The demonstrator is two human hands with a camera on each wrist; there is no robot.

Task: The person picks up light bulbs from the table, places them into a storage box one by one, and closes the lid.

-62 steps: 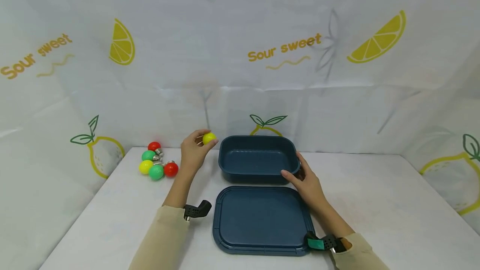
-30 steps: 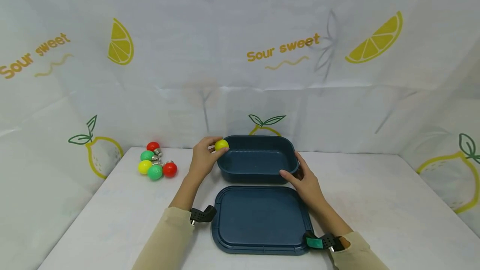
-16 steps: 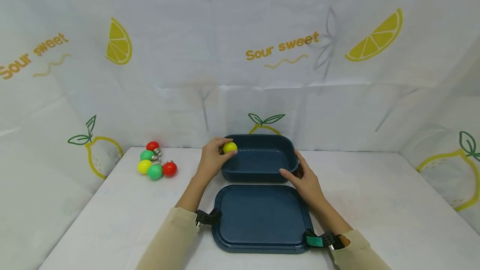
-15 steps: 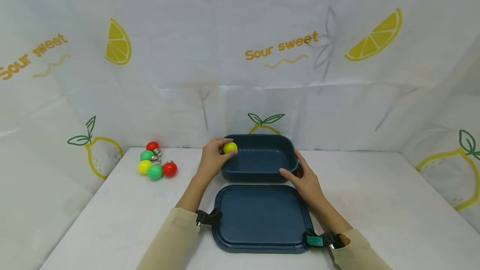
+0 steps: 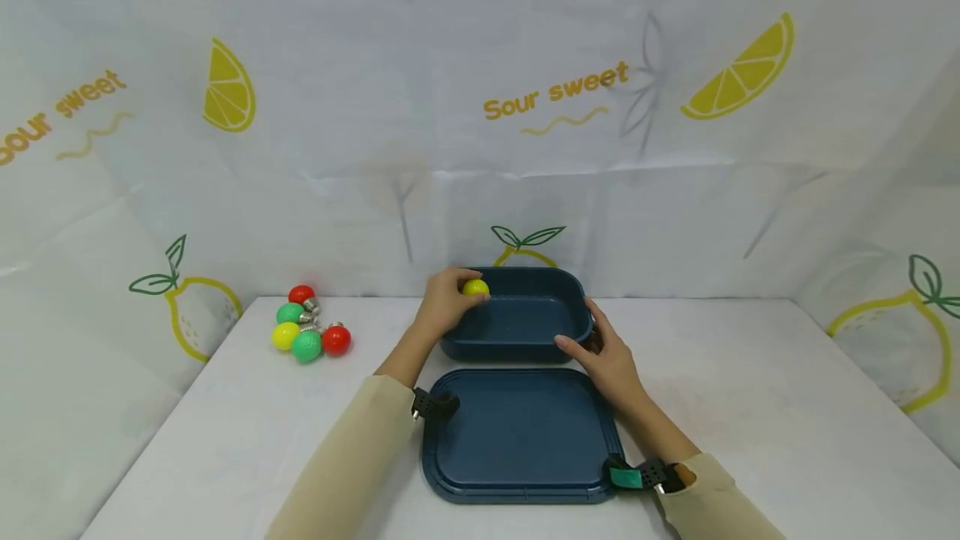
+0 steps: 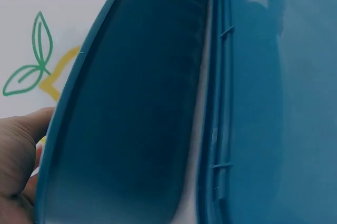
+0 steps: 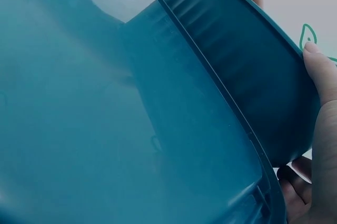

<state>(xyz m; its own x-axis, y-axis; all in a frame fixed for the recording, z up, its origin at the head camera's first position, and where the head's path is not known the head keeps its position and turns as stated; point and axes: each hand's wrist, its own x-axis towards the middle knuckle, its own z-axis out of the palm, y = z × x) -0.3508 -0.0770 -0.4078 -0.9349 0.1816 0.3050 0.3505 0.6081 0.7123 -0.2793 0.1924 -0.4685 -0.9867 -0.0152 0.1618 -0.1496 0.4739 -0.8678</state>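
Observation:
In the head view my left hand (image 5: 447,301) pinches a yellow toy light bulb (image 5: 476,287) between thumb and fingers, over the left end of a dark blue rectangular box (image 5: 517,352). The fingers cover the bulb's base. My right hand (image 5: 609,361) grips the box's right end, thumb at the front rim and fingers around the side. The right wrist view shows this hand (image 7: 321,92) against the box wall (image 7: 247,61). In the left wrist view the left hand (image 6: 18,155) is at the far side of the box's rim, with the bulb mostly hidden.
A matching dark blue lid (image 5: 522,436) lies flat in front of the box. At the table's left sits a cluster of several bulbs, among them a red bulb (image 5: 336,340), a green bulb (image 5: 306,347) and a yellow bulb (image 5: 285,336). A lemon-print curtain (image 5: 337,107) hangs behind.
My left hand has carried the yellow bulb rightward, from left of the box to over its left end. The right hand keeps its grip on the box.

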